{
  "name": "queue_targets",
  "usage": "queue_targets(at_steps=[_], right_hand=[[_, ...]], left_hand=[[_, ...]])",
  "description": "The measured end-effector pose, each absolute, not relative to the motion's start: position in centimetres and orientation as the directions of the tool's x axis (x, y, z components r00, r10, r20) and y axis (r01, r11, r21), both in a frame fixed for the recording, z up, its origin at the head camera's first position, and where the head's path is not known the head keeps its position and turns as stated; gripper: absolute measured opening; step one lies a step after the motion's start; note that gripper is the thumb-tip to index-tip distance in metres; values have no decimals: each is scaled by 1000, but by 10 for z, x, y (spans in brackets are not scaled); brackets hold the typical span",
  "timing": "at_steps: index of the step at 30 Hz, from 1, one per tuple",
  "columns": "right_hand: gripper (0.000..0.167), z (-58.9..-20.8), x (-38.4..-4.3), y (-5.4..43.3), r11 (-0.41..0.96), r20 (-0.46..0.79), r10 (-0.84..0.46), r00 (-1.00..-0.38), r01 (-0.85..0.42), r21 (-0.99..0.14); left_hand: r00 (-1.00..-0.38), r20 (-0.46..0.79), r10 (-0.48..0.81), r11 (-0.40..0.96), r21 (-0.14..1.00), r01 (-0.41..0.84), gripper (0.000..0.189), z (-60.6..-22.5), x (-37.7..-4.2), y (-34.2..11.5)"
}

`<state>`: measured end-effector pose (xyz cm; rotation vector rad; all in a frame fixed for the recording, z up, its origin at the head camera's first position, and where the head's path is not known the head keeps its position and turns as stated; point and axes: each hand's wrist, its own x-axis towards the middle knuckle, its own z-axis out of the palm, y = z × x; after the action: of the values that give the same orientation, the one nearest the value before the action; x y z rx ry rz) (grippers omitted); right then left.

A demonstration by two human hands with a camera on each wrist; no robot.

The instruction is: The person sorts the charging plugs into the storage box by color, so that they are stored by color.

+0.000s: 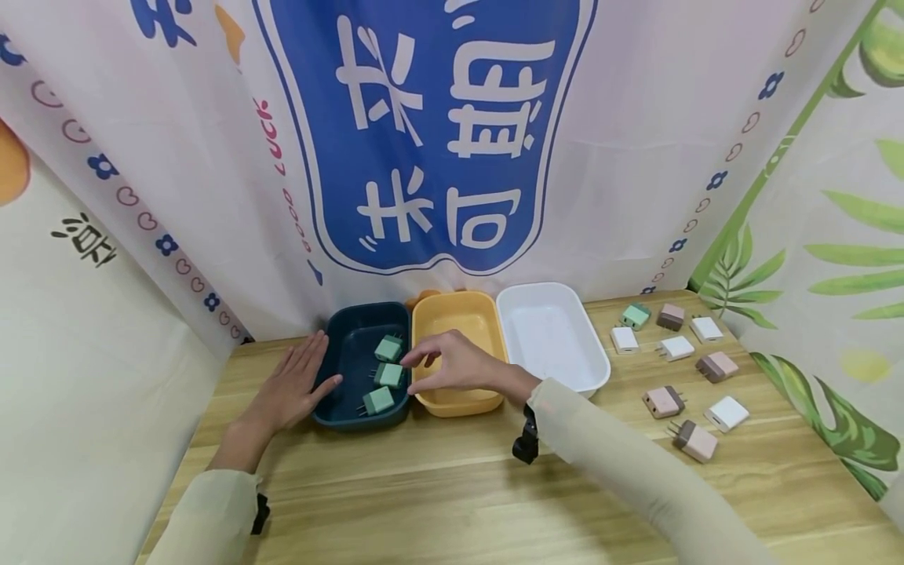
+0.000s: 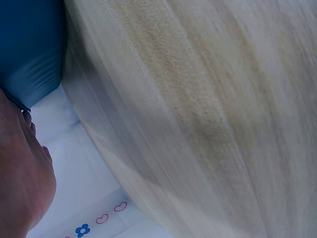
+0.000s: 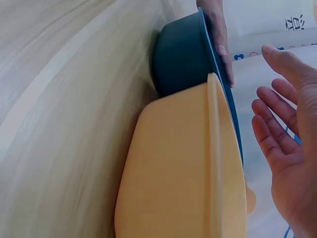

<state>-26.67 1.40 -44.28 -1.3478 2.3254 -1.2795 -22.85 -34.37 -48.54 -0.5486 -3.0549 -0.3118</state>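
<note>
Pale wooden table (image 1: 424, 486) holds a dark-blue plastic box (image 1: 363, 422). Its left hand (image 1: 289, 390), fingers straight, rests at nine o'clock, maybe to steady it. The right hand (image 1: 452, 365), empty, fingers apart, hangs at three o'clock, near three green, blocky plastic plugs (image 1: 388, 375) inside.

Pale fabric (image 1: 636, 141) hangs before me: blue panel (image 1: 435, 149), white characters, heart-and-flower borders (image 1: 166, 245). Leaf-print cloth (image 1: 798, 314) on my right, off-white sheet (image 1: 85, 377) on my left. I'm at a wood-grain table (image 1: 424, 486), soft light.
</note>
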Motion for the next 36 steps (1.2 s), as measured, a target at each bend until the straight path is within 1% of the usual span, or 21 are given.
queue_targets(at_steps=[8,13,20,24,31,36], right_hand=[[40,-439,-269,36,197,270,-780,-565,-631,-751],[42,-434,-268,51,209,258,-778,-573,-623,-754],[41,-434,-269,69,226,231,-762,-605,-582,-781],[41,-434,-270,82,262,224,-747,-626,-586,-767],[43,-429,-271,110,272,261,-735,-626,-624,-733],[43,-426,-274,128,316,259,-723,-641,-639,-701]], left_hand=[[-943,36,332,925,182,333,87,-486,-229,-343],[-943,41,331,926,177,333,87,-487,-229,-345],[-946,9,324,931,174,320,87,-485,-227,-346],[-948,1,320,934,169,315,87,-485,-227,-346],[-948,3,319,933,172,315,88,-485,-227,-344],[-947,6,321,933,171,318,88,-485,-228,-343]])
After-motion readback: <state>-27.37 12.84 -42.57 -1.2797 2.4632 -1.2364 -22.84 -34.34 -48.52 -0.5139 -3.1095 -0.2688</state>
